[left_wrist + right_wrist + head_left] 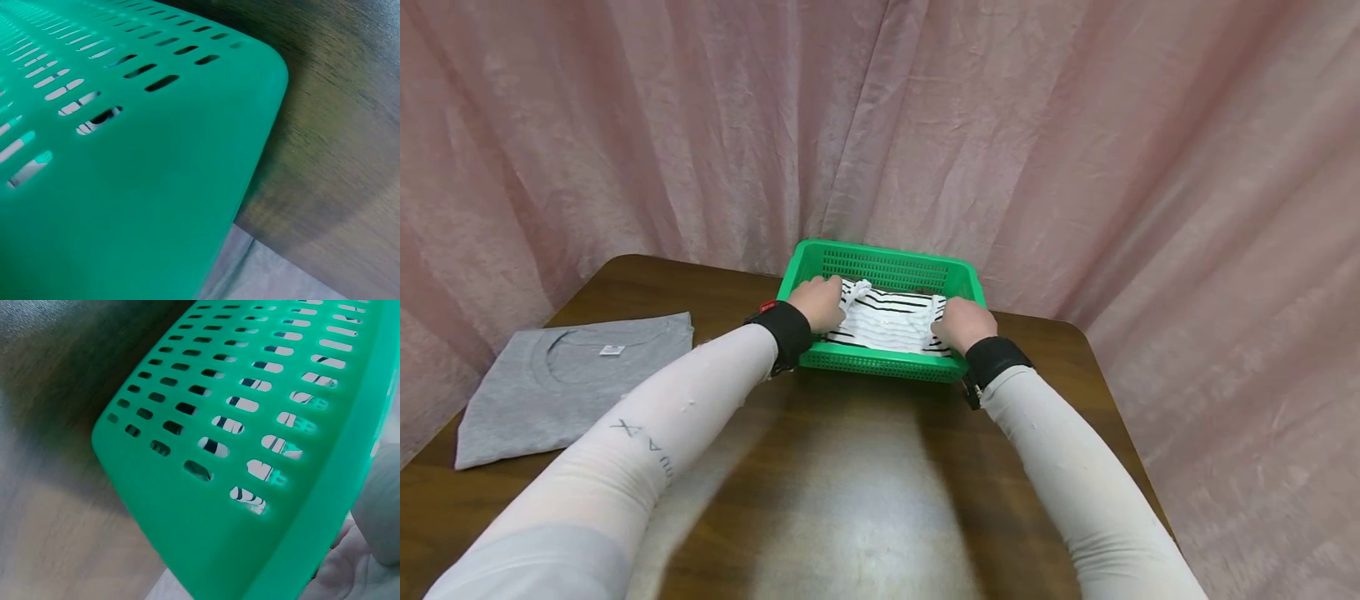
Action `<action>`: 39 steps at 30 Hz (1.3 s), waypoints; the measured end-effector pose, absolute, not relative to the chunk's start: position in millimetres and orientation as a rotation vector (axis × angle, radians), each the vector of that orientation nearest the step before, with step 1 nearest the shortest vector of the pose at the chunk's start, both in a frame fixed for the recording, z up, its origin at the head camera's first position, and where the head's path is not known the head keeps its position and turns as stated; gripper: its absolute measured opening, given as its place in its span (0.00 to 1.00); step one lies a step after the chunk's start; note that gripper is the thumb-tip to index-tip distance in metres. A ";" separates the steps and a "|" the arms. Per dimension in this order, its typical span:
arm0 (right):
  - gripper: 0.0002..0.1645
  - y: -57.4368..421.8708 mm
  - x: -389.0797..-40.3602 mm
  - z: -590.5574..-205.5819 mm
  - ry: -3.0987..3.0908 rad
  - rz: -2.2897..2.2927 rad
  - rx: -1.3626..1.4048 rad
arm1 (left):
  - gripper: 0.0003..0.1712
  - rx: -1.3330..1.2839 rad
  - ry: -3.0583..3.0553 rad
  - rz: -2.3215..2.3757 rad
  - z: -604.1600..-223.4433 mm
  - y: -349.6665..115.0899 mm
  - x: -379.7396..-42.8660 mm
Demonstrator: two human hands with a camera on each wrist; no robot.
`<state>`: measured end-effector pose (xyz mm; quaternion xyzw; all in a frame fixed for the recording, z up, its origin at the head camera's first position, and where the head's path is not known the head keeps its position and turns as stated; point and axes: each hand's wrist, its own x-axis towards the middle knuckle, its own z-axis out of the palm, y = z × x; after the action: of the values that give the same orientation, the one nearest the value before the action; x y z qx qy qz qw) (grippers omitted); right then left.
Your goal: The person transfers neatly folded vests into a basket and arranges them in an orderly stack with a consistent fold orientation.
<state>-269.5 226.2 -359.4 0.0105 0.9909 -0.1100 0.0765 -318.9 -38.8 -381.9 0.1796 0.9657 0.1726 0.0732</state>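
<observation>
A white garment with black stripes (pixel 891 321) lies bunched inside a green plastic basket (pixel 880 360), with gathered folds at both ends. At the basket's left side my left hand (pixel 820 303) reaches over the rim and grips the garment's left end. Across from it, my right hand (pixel 967 323) holds the right end, fingers curled down into the cloth. The left wrist view is filled by the basket wall (pixel 156 175), which hides the left hand. Through the wall slots in the right wrist view the striped cloth shows, and part of the right hand (pixel 350 565) appears beyond the rim.
A folded grey T-shirt (pixel 580 383) lies flat on the left of the brown wooden table (pixel 760 467). Pink curtains (pixel 925 125) hang close behind the basket and along the sides. Light reflects off the tabletop in front of the basket.
</observation>
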 end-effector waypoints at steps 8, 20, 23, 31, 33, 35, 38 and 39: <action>0.20 231.3 -260.1 -360.8 3.081 -0.405 -0.108 | 0.22 0.591 2.957 0.546 -378.3 -42.4 -314.2; 0.39 233.8 -246.9 -363.6 3.042 -0.618 -0.292 | 0.31 0.705 3.028 0.536 -366.1 -49.7 -296.6; 0.40 233.3 -242.7 -363.7 3.057 -0.598 -0.304 | 0.31 0.730 3.053 0.523 -363.5 -52.1 -287.8; 0.43 228.6 -232.2 -358.0 3.101 -0.555 -0.378 | 0.33 0.766 3.109 0.480 -358.4 -64.4 -269.4; 0.44 226.2 -229.4 -356.9 3.112 -0.534 -0.409 | 0.35 0.765 3.122 0.457 -357.3 -69.2 -265.0; 0.44 223.7 -225.9 -355.5 3.121 -0.496 -0.446 | 0.36 0.761 3.130 0.438 -356.6 -73.7 -260.7; 0.45 220.9 -221.5 -354.2 3.136 -0.447 -0.501 | 0.38 0.755 3.145 0.414 -356.0 -80.8 -255.0; 0.45 219.7 -220.3 -353.7 3.144 -0.435 -0.522 | 0.38 0.756 3.150 0.410 -355.7 -83.5 -253.3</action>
<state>-220.3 219.7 -353.7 -0.1622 0.9768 -0.1352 -0.0373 -253.3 -83.5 -355.7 0.2310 0.9629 0.1254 -0.0617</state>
